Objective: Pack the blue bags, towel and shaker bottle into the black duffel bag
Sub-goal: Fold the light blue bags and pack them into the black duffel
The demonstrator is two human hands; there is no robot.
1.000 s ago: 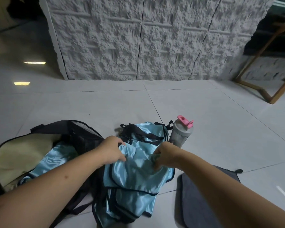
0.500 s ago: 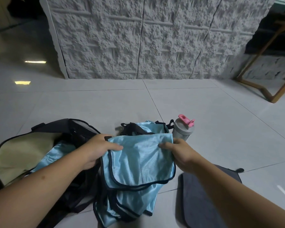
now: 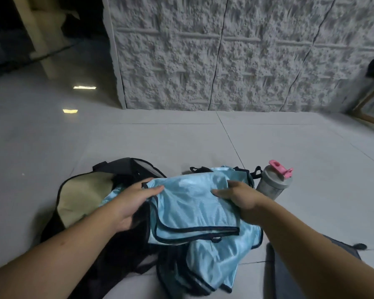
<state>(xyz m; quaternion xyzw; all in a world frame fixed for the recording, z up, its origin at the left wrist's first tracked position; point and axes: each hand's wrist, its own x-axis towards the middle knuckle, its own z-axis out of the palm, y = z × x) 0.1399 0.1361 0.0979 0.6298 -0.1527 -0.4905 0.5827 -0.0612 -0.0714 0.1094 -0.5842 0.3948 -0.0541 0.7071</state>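
A shiny light-blue bag (image 3: 192,208) with black trim is held folded flat above the floor. My left hand (image 3: 134,201) grips its left edge and my right hand (image 3: 240,198) grips its right edge. Under it lies a heap of more blue bags (image 3: 220,262). The black duffel bag (image 3: 125,169) lies open on the left, showing a beige lining (image 3: 84,197) and a bit of blue fabric inside. The grey shaker bottle (image 3: 272,186) with a pink cap stands upright just right of the bags. A dark grey towel (image 3: 289,277) lies flat under my right forearm.
A rough grey stone-textured wall (image 3: 225,61) stands behind the grey tiled floor (image 3: 181,139). A wooden furniture leg (image 3: 367,113) shows at the far right edge. A beige post (image 3: 41,39) rises at the back left.
The top blue bag went from bunched between my hands to spread and folded flat. Both hands moved apart to its edges and lifted it slightly toward the duffel. My view has turned left.
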